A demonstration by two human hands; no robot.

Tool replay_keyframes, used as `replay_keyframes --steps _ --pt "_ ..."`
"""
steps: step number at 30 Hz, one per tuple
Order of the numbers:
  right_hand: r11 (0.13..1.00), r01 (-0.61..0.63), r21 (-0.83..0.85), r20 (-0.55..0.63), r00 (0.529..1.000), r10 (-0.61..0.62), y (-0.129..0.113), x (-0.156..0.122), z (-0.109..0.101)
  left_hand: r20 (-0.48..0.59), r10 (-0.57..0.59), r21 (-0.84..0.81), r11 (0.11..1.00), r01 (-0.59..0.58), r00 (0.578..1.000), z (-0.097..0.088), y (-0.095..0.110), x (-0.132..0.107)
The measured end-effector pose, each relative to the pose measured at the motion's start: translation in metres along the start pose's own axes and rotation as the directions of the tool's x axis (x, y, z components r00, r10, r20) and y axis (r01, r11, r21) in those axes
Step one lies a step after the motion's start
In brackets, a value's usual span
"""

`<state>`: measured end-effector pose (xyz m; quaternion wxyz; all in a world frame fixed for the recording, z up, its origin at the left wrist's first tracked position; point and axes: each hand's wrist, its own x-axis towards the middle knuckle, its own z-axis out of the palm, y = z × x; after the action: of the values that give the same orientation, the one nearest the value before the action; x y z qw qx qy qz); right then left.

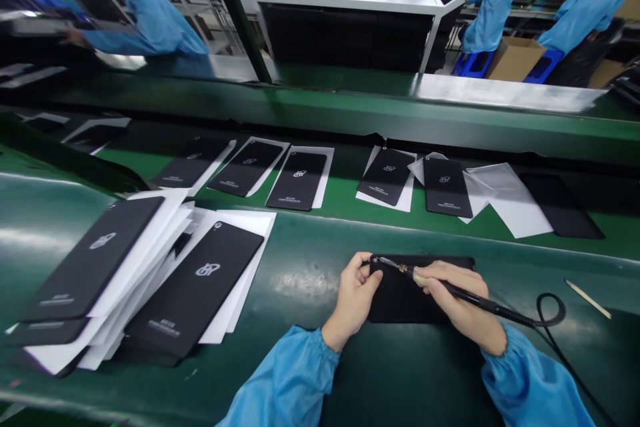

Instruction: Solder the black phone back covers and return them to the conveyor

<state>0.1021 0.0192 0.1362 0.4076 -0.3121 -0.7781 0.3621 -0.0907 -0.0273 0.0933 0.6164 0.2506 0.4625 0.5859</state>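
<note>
Black phone back cover held by left hand, right hand gripping a corded soldering iron

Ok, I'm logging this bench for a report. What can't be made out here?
Head view:
Soldering iron tip: too small to tell what it touches.
Black panel: partly hidden by the left hand and right hand.
Cord: cut off by the bottom edge.
Stacked panels: lower ones hidden by the top ones.
Top-left corner: pixelated patch.

- Stacked black phone back panels on white sheets, near left
- Another row of panels along the far belt
- Co-workers in blue smocks, far right
- Near right, looks like a wooden stick
</note>
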Motion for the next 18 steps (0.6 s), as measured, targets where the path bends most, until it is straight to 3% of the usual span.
replay_keyframes --steps 18 --pt "0.999 0.036 0.007 -0.020 0.999 -0.036 -0.0031 -0.0026 0.0065 0.020 0.023 0.014 1.000 -0.024 1.000 -0.0002 -0.0012 0.0006"
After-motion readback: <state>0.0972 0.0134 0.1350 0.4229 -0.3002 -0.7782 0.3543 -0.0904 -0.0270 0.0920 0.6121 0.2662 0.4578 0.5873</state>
